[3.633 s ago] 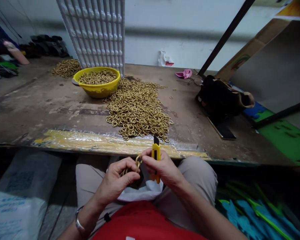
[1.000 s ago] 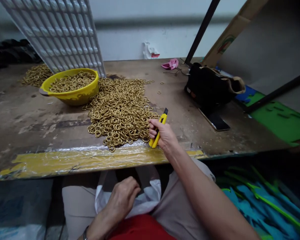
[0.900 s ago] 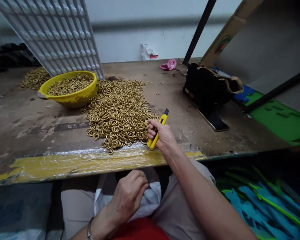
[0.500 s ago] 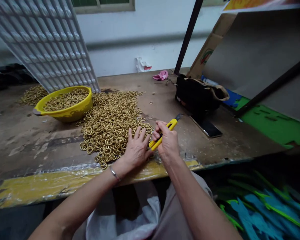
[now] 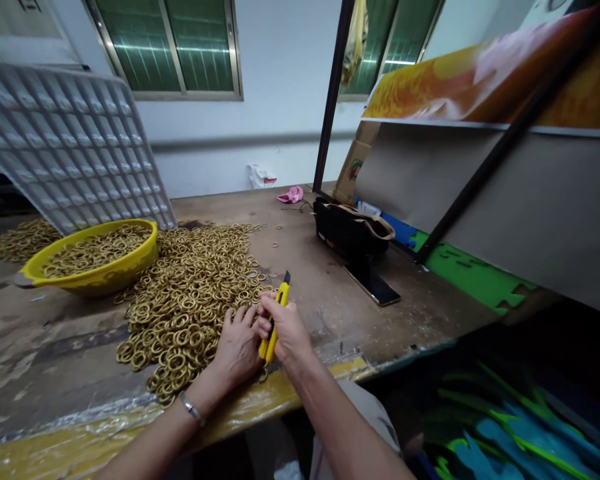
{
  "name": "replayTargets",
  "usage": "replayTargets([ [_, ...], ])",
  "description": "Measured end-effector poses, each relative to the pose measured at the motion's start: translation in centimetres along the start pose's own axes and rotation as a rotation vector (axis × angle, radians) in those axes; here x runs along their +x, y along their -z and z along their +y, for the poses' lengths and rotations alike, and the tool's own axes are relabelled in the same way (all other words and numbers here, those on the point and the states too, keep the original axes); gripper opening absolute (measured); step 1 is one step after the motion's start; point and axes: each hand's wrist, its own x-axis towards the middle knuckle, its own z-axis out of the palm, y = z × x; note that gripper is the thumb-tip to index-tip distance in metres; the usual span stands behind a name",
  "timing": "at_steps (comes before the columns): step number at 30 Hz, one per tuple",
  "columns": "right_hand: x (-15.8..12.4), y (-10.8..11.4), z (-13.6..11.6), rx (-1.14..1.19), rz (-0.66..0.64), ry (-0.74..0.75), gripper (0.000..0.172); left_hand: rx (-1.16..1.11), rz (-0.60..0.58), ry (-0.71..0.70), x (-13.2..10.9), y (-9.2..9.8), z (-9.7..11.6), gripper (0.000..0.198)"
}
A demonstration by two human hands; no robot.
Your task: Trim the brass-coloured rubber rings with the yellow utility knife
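My right hand [image 5: 291, 331] is closed round a yellow utility knife [image 5: 283, 295], its dark blade end pointing up and away from me. My left hand [image 5: 237, 341] rests palm down, fingers stretched out, at the near right edge of a heap of brass-coloured rings [image 5: 190, 293]. Both hands are close together, near the taped front edge of the table. What lies under my left palm is hidden. Behind the heap to the left, a yellow bowl [image 5: 107, 283] holds more of the same rings.
A translucent ribbed panel [image 5: 80, 140] leans behind the bowl, by another ring heap [image 5: 23, 241]. To the right are a black bag [image 5: 347, 230], a phone [image 5: 377, 287] and a pink cloth-like item [image 5: 291, 195]. A dark post [image 5: 333, 100] rises at the back.
The camera view has tilted up and turned right, so the windows show more. My left hand still lies by the rings; the knife, still in my right hand, points more upright in view.
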Motion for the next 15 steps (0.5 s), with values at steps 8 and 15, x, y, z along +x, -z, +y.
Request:
replayTargets([
  [8, 5.4, 5.2, -1.2, -1.102, 0.159, 0.090, 0.023, 0.076, 0.237, -0.177, -4.8, 1.9, -1.8, 0.034],
  [15, 4.7, 8.3, -0.8, -1.610, 0.122, 0.286, 0.015, 0.156, 0.606, -0.293, -12.6, 0.4, -7.2, 0.032],
])
